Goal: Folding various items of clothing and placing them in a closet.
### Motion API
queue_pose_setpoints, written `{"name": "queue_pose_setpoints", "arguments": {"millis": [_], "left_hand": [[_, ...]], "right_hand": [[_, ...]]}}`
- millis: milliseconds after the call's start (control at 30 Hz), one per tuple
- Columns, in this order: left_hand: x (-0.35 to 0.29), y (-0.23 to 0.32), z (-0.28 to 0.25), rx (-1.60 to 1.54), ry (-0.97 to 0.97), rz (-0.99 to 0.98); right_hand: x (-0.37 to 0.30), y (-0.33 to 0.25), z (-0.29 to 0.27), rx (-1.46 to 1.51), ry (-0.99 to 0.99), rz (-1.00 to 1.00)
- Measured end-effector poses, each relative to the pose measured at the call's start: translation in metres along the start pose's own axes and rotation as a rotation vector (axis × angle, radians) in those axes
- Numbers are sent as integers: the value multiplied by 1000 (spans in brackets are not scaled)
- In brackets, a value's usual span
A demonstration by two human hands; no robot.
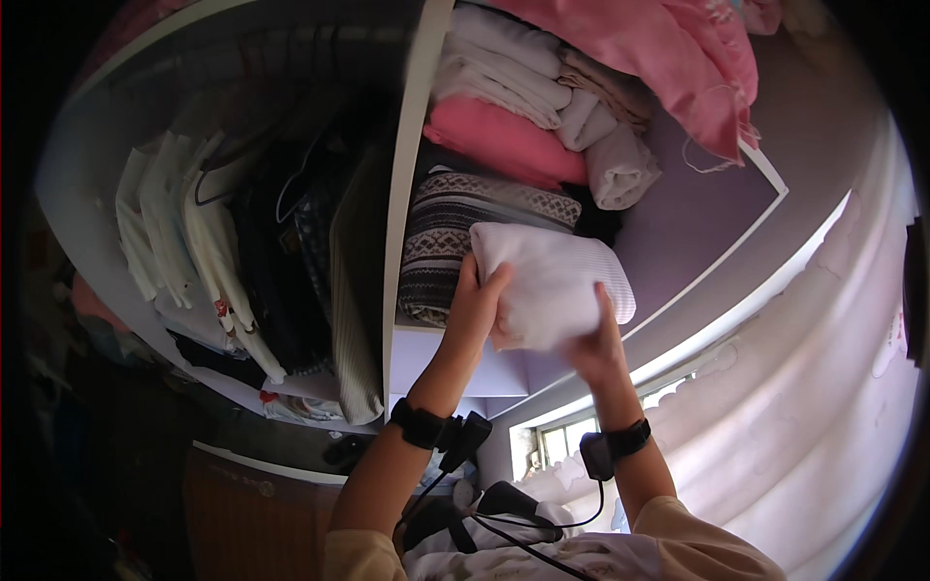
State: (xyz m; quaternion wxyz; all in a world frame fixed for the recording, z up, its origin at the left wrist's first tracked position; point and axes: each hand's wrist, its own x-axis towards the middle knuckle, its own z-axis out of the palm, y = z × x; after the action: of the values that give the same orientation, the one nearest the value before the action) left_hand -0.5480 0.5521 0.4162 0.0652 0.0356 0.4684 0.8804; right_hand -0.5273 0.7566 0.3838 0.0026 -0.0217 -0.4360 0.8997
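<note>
we have free passage in front of the lilac panel (673, 198), right of the rolled white cloth (622, 179). we note three obstacles: the upright divider (399, 194) bars leftward travel, the pink satin (668, 58) hangs across the upper right, and the folded white bundle (552, 290) partly blocks access to the patterned textile (446, 242).

No legible lettering, numbers or signs, only faint, blurred marks (593, 571) on the white-fronted, tan-sleeved fabric shirt (625, 556), too indistinct to read
</note>
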Motion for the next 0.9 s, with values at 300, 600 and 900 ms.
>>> {"name": "queue_pose_setpoints", "arguments": {"millis": [300,600,900], "left_hand": [[-15,26,3,-76,28,-248],[4,3,-15,-94,20,-169],[-4,61,21,4,106,-54]], "right_hand": [[-22,-23,50,175,-173,213],[-18,-7,57,78,44,63],[6,-15,67,78,94,-168]]}}
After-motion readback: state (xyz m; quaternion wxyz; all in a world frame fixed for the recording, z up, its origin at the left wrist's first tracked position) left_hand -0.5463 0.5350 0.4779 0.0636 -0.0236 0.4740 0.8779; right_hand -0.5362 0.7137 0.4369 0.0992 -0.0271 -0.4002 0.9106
